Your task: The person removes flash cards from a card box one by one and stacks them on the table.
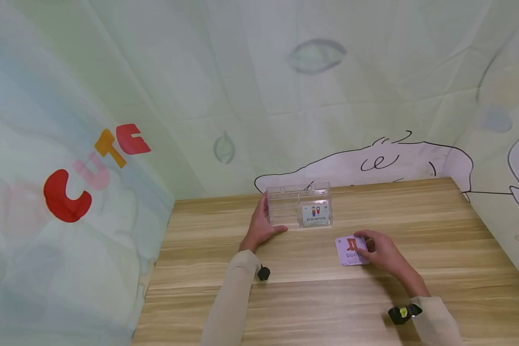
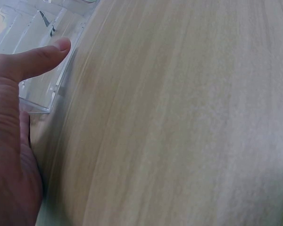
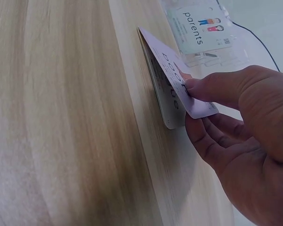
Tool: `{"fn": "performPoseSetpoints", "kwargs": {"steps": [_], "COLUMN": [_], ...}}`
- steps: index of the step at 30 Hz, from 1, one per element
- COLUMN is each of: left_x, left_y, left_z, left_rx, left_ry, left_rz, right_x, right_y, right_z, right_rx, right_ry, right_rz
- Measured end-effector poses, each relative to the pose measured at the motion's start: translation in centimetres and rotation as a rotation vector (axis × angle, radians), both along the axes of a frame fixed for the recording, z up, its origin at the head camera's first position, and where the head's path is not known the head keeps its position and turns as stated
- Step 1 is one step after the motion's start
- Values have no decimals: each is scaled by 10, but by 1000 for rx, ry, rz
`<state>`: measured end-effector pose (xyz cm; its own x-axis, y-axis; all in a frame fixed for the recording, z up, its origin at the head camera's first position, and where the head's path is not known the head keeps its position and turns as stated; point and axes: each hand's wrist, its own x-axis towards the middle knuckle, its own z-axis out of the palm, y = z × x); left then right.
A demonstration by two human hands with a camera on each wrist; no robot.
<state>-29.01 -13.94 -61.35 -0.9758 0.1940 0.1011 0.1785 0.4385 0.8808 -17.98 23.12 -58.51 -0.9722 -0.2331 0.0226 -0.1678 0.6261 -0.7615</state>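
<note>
A clear plastic box (image 1: pixel 283 204) with compartments stands near the back of the table. My left hand (image 1: pixel 261 228) holds its left end, the thumb (image 2: pixel 42 59) lying along the front and the fingers at the side. A "parents" card (image 1: pixel 315 222) shows in the right compartment; the left one looks clear through. To the right of the box, my right hand (image 1: pixel 387 253) pinches a purple "boots" card (image 3: pixel 170 66) between thumb and fingers. The card is tilted up at the hand's side. Beneath it lies a pale printed card (image 3: pixel 166 101), its wording mostly hidden.
The wood-grain table (image 1: pixel 294 307) meets a printed cloth backdrop (image 1: pixel 242 96) close behind the box. Another cloth wall (image 1: pixel 21 259) with "CUTE" lettering runs along the left. Black bands (image 1: pixel 400 315) are worn at both wrists.
</note>
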Motion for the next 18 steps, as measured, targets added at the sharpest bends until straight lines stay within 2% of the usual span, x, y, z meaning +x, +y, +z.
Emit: {"fn": "performPoseSetpoints", "kwargs": {"steps": [12, 18], "left_x": [-2, -2], "left_y": [-1, -1], "left_z": [-2, -2], "left_rx": [-11, -12], "left_ry": [-6, -12], "left_rz": [3, 5], "right_x": [0, 0], "right_y": [0, 1], "right_z": [-3, -4], "right_rx": [65, 75], "right_ry": [79, 84], "right_rz": [9, 12]}}
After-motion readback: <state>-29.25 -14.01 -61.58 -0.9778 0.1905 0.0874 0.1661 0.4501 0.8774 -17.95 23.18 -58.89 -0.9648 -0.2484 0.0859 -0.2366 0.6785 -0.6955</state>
